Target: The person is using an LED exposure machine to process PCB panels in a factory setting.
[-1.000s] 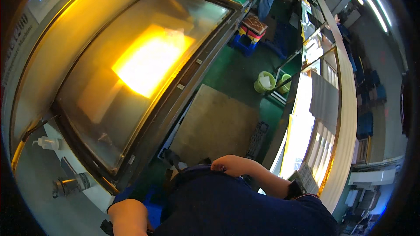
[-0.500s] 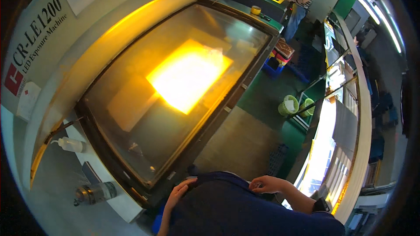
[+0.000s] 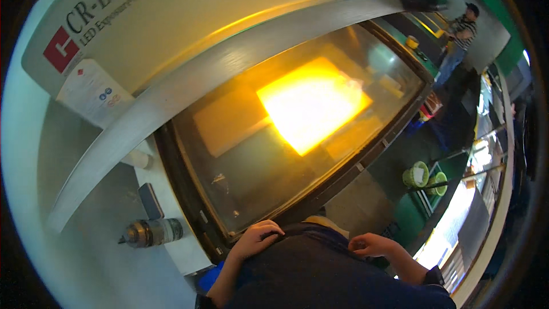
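Observation:
My left hand (image 3: 257, 239) rests against the front of my dark shirt (image 3: 320, 269), close to the near edge of an exposure machine. Its fingers are stretched out and hold nothing. Farther right, my right hand (image 3: 372, 246) is beside the shirt with its fingers curled in; whether anything is between them is hidden. Before me lies the machine's glass bed (image 3: 274, 177) in a dark frame. A bright yellow-white rectangle (image 3: 314, 106) glows there, with a dimmer tan rectangle (image 3: 229, 120) to its left. A curved grey lid edge (image 3: 223, 60) spans the back of the bed.
On the left ledge stand a dark bottle (image 3: 151, 233), a flat dark phone-like object (image 3: 150, 201) and a partly hidden white bottle (image 3: 137, 159). A co-worker (image 3: 457, 37) stands at the far right. Green baskets (image 3: 416, 174) sit near a lit table (image 3: 446, 229).
The view has shifted, so the machine sits farther right. The lid's edge appears lower across the bed and covers much of the white bottle. Both hands stay near the shirt.

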A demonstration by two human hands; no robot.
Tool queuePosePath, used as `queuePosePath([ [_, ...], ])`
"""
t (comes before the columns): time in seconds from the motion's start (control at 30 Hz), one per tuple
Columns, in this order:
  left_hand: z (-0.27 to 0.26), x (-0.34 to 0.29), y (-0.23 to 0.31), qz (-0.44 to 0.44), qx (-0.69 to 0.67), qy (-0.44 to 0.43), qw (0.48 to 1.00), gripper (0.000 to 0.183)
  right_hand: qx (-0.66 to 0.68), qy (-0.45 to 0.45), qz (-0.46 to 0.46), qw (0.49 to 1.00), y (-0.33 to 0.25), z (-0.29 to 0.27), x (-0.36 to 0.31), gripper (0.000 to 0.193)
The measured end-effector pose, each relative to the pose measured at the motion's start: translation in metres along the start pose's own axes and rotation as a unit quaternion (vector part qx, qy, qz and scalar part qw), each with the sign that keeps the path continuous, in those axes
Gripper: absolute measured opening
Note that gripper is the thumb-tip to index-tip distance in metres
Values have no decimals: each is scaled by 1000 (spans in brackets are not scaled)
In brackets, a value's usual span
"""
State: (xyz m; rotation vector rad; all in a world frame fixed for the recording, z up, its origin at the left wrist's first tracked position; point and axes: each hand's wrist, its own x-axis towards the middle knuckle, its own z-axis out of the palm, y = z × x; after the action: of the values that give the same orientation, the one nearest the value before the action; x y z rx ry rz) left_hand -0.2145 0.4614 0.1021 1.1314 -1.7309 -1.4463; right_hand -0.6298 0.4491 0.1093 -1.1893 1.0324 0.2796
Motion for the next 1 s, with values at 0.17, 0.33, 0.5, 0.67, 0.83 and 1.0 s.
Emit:
queuePosePath([
  [0.17, 28, 20, -8, -18, 0, 54, 998, 18, -129, 31, -39, 990, -11, -40, 8, 27],
  [0.33, 59, 37, -9, -42, -63, 73, 994, 22, -99, 110, -73, 986, 7, -64, 0, 16],
  [0.5, 88, 45, -2, -85, -149, 85, 981, 27, -247, 111, -181, 946, 4, -102, 15, 17],
  [0.67, 126, 40, 0, -197, -147, 137, 960, 24, -374, 91, -233, 893, 3, -134, 33, 19],
  [0.83, 146, 35, 10, -206, -90, 173, 959, 21, -553, -24, -250, 795, 2, -151, 62, 20],
  [1.0, 153, 18, 19, -242, -49, 200, 948, 23, -598, -34, -332, 729, -8, -145, 77, 25],
])
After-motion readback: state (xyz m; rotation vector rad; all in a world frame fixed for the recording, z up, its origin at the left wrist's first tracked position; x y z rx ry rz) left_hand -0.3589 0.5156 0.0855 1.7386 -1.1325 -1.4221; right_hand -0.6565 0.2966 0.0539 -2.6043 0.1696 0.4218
